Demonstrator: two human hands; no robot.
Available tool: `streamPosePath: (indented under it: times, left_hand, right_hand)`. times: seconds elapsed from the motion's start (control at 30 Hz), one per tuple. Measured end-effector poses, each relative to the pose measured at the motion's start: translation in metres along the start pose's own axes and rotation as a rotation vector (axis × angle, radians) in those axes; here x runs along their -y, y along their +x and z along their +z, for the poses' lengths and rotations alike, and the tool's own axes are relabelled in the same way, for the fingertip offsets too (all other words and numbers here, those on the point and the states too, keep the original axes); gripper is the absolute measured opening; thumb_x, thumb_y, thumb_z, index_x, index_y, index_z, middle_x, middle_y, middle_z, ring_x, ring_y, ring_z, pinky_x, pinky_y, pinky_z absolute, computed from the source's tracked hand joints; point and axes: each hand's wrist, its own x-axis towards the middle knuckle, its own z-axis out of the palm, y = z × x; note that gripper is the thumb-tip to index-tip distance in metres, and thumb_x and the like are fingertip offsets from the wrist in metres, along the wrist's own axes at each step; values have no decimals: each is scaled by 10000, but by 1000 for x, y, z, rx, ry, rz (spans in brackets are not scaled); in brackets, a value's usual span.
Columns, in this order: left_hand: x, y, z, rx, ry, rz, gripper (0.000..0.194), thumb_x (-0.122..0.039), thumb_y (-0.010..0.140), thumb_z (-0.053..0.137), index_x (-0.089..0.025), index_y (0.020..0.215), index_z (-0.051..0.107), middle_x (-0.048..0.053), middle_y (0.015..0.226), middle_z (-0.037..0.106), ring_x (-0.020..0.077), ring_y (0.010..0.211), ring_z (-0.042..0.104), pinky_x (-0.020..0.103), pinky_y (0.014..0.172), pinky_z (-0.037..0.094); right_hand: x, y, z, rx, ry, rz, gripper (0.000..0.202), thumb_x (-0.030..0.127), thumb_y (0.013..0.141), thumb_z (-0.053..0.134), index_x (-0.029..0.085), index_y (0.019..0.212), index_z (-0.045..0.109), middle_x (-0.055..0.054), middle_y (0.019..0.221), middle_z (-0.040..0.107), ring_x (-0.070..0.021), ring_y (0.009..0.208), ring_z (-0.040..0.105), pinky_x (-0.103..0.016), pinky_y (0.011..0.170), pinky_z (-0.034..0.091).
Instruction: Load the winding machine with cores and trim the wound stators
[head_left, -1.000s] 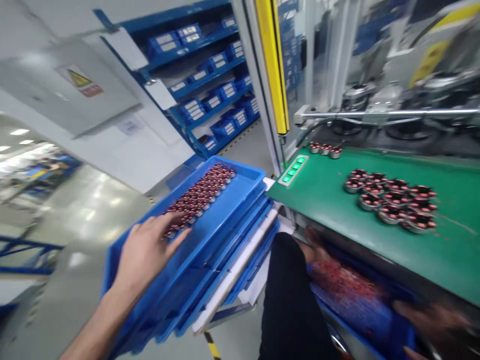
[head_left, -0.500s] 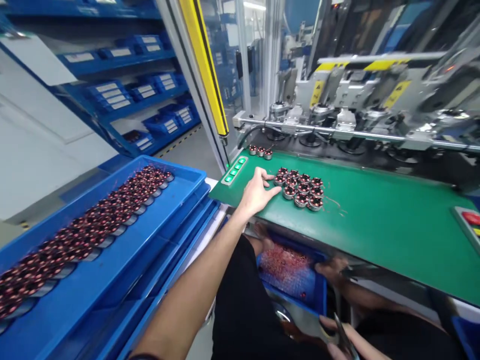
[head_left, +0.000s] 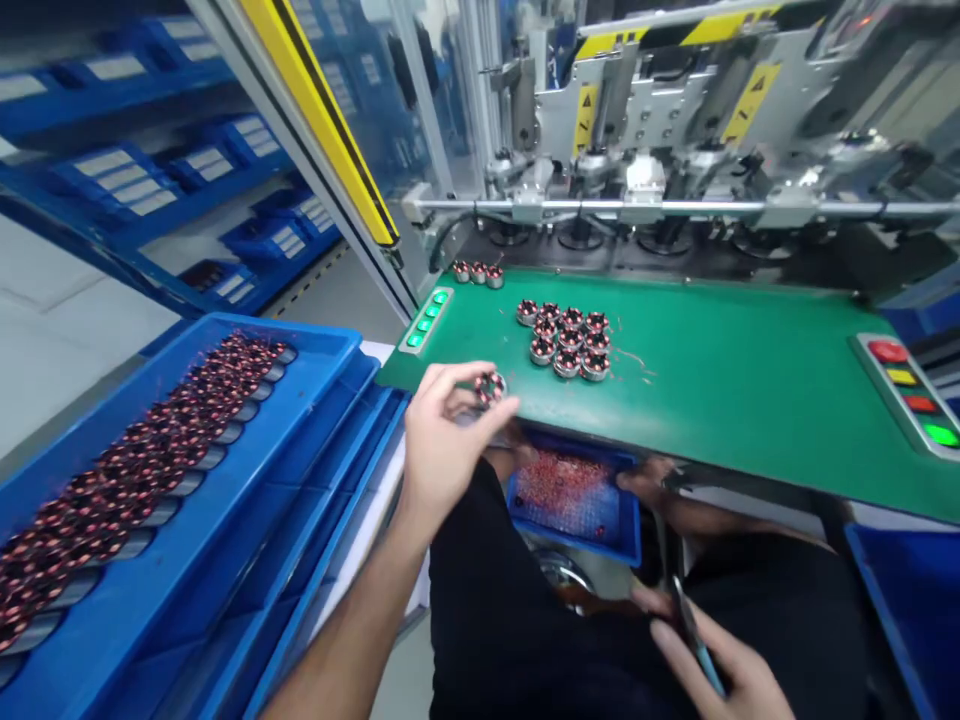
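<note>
My left hand (head_left: pixel 450 430) pinches a copper-wound motor part (head_left: pixel 490 388) between thumb and fingers, above the front edge of the green work surface (head_left: pixel 697 400). Low in the view, my right hand (head_left: pixel 712 650) grips a tool (head_left: pixel 694 635) with a light blue handle, partly covered by the fingers. A cluster of several similar wound parts (head_left: pixel 568 343) stands on the green surface, and three more (head_left: pixel 478 274) sit in a row at its back left corner.
A blue tray (head_left: pixel 315 375) full of wound parts tops a stack at the left. Machine heads behind a metal rail (head_left: pixel 547 208) line the back. Button panels (head_left: pixel 426 320) flank the surface. A blue bin (head_left: pixel 630 530) with copper scraps lies below.
My left hand has taken a part from the cluster and drawn it back towards me. The tool in my right hand shows more. The camera view has shifted.
</note>
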Motion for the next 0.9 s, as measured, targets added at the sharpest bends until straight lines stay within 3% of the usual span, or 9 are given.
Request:
streamPosePath:
  times: [0.03,0.07,0.1,0.13,0.23,0.37,0.5,0.7,0.9]
  left_hand:
    - [-15,-22,-3,50,11,43,385,-342,821,1063,-250,1140,868,65,1329,803,208,979,842,301,822,716]
    - [-30,-42,-4,111,31,65,387,-311,812,1083,-262,1132,870,58,1337,824,208,995,846,292,819,717]
    - [-45,-59,-5,174,46,84,415,-275,805,1096,-275,1150,866,34,1258,855,190,955,845,270,803,711]
    - [-58,-73,-5,220,59,102,442,-261,797,1107,-281,1161,859,8,1170,871,171,914,839,252,800,705]
    - [-82,-95,-1,298,58,192,438,-267,801,1118,-261,1144,846,-31,1027,861,132,880,825,213,835,691]
    - [-87,-99,3,357,46,254,412,-274,816,1114,-224,1119,838,-28,1013,839,100,871,821,164,824,669]
    - [-86,-101,6,392,46,263,391,-285,849,1094,-223,1127,826,-26,1008,828,100,842,820,167,782,665]
    - [-86,-109,13,461,37,252,343,-299,899,1058,-266,1148,824,-37,1007,840,121,837,826,199,755,680]
    - [-85,-112,11,492,31,218,376,-316,853,1088,-265,1124,833,-33,1001,844,125,796,820,202,736,687]
  right_hand:
    - [16,7,0,-30,11,-11,314,582,1144,823,328,1277,952,-51,1070,842,-300,1095,842,-218,999,633]
    - [33,13,1,-87,24,-54,298,574,1156,817,326,1246,956,-35,913,807,-243,892,844,-165,844,652]
    - [50,20,3,-142,36,-82,270,542,1178,806,325,1245,952,1,748,711,-170,648,746,-123,669,608]
    - [65,25,6,-194,63,-119,230,509,1190,809,329,1217,949,19,704,659,-141,589,680,-122,638,582]
    - [100,37,15,-222,242,-193,144,446,1215,820,363,1289,913,28,749,651,-135,624,645,-163,646,569]
    - [127,43,18,-215,376,-185,167,502,1173,894,374,1277,918,17,781,647,-123,599,596,-161,567,513]
    - [140,45,12,-228,366,-171,151,517,1134,936,390,1215,935,15,798,687,-125,596,636,-155,589,561]
    - [142,45,6,-246,354,-136,100,366,1026,1007,314,1079,940,3,803,689,-131,586,622,-160,560,550]
    - [134,46,0,-233,231,-266,160,151,1109,806,281,1015,811,30,935,746,-156,841,737,-196,797,622]
